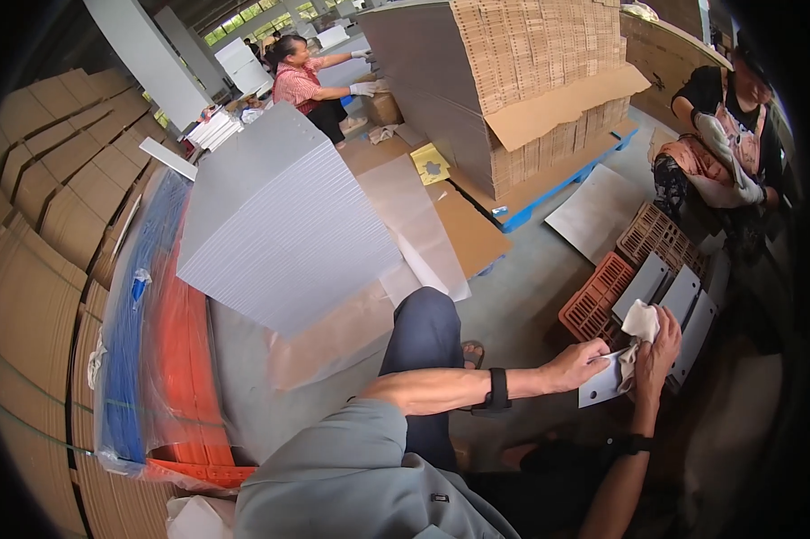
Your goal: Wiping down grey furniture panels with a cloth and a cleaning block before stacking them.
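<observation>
At centre left of the frame, the tall stack of white sheets is sitting beside you. At lower right, your left hand is pinching a small white panel by its edge, steadying it, while your right hand is pressing a crumpled cloth against it.

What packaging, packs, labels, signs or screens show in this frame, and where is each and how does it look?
Tall pallet stack of flat brown corrugated cardboard: top centre, one loose flap hanging out.
Fanned brown cardboard sheets: left edge.
Clear plastic-wrapped bundles of blue and orange sheets: lower left, lying flat.
Stack of pale grey sheets: centre left, on brown paper.
Orange plastic lattice crates: right of centre, on the floor.
No screens or signs visible.
</observation>
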`<state>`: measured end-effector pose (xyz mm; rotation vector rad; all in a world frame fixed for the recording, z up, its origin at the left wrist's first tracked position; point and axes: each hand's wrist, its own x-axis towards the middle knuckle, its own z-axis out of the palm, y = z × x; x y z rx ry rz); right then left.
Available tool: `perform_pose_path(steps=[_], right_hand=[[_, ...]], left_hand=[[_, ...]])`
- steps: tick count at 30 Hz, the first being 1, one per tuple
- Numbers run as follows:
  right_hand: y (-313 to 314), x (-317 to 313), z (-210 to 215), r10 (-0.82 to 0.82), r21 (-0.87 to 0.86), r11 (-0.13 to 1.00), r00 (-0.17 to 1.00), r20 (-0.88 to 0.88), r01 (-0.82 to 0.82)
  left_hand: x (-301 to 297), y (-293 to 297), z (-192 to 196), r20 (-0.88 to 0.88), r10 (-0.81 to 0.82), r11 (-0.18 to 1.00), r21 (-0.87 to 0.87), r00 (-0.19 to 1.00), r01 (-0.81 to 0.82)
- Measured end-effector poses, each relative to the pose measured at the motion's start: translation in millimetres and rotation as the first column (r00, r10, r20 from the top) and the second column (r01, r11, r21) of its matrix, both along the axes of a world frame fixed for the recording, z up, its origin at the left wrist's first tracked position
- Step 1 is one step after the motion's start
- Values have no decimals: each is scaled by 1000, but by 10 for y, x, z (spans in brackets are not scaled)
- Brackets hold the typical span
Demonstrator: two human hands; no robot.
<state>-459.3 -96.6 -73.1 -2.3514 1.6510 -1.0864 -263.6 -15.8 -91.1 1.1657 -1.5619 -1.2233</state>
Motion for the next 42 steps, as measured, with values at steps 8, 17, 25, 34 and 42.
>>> perform_pose_path(steps=[8, 17, 25, 34, 42], right_hand=[[-385, 374, -256, 40, 346, 870, 751, 659, -350], [258, 1288, 453, 190, 390, 696, 678, 710, -603], [-29, 1715, 317, 152, 157, 945, 806, 572, -289], [194, 1608, 505, 402, -83, 916, 891, 213, -393], [1236, 1600, -132, 945, 436, 277, 324, 37, -856]], left_hand=[[1093, 999, -3, -93, 215, 976, 58, 972, -210], [1409, 1460, 216, -301, 83, 961, 276, 950, 3], [1437, 954, 368, -816, 180, 809, 440, 549, 389], [1239, 474, 364, -730, 141, 897, 380, 669, 226], [1822, -206, 600, -794, 182, 976, 218, 580, -8]])
